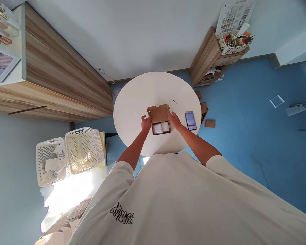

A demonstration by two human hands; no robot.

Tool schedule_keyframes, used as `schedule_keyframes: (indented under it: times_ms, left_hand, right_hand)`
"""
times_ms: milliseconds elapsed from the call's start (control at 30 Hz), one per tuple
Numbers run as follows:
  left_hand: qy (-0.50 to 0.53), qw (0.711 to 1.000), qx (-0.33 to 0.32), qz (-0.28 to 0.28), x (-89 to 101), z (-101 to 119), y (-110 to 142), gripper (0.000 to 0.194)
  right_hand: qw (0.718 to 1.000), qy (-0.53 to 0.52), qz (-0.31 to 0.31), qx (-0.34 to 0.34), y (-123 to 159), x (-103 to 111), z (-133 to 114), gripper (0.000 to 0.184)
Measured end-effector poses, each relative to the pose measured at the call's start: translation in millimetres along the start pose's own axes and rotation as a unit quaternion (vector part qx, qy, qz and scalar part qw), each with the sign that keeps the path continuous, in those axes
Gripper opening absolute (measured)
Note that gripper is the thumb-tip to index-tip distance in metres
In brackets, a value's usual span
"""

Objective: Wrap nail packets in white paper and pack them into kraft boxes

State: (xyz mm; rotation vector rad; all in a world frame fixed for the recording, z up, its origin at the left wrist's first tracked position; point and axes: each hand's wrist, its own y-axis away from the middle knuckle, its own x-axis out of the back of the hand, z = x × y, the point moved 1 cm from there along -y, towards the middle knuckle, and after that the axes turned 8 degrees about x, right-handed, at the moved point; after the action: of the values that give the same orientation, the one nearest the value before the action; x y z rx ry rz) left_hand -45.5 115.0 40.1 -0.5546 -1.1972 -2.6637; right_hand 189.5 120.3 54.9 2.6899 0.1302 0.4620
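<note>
An open cardboard box (161,114) rests on the round white table (153,86), its lid tilted back toward the wall. Two white packets (157,128) lie side by side inside it; what they contain cannot be made out. My left hand (146,123) grips the box at its left side, near the lid hinge, with fingers curled. At the opposite edge, my right hand (174,119) holds the lid's right side. A phone (191,120) with a lit, partly pixelated screen lies right of the box.
Several small brown boxes (209,124) lie on the blue floor right of the table. Two white plastic baskets (84,149) stand at the left, one holding white papers. A wooden cabinet (73,75) runs along the left; a smaller cabinet (206,56) stands behind right.
</note>
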Motion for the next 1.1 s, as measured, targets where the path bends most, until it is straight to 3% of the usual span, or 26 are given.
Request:
schedule_keyframes:
  times_ms: [100,300,533,667,800,933,1100]
  left_hand:
    - [0.019,0.999,-0.01,-0.026,4.0,1.6,3.8,0.054]
    - [0.036,0.993,-0.017,-0.111,16.0,-0.6,0.4,0.086]
    - [0.065,0.982,-0.001,-0.176,25.0,-2.3,-7.6,0.096]
    - [0.061,0.977,-0.027,-0.202,37.8,-8.3,-1.2,0.091]
    - [0.017,0.975,-0.062,-0.214,46.0,-25.8,13.6,0.074]
    - [-0.039,0.98,-0.1,-0.165,41.8,-45.7,29.4,0.045]
    - [-0.025,0.985,-0.109,-0.133,32.2,-53.5,38.8,0.039]
  right_hand:
    - [0.998,-0.048,0.015,-0.032,-0.3,2.2,-9.6,0.08]
    - [0.995,-0.062,-0.046,-0.057,6.4,9.1,-19.9,0.113]
    - [0.992,-0.087,-0.075,-0.06,6.8,16.9,-17.1,0.109]
    - [0.99,-0.097,-0.081,-0.056,10.5,21.6,-2.6,0.1]
    - [0.994,-0.061,-0.083,-0.044,28.1,21.6,9.4,0.077]
    - [0.997,0.0,-0.075,0.001,48.5,13.4,16.8,0.053]
    - [0.997,0.006,-0.067,0.023,56.2,4.7,19.7,0.053]
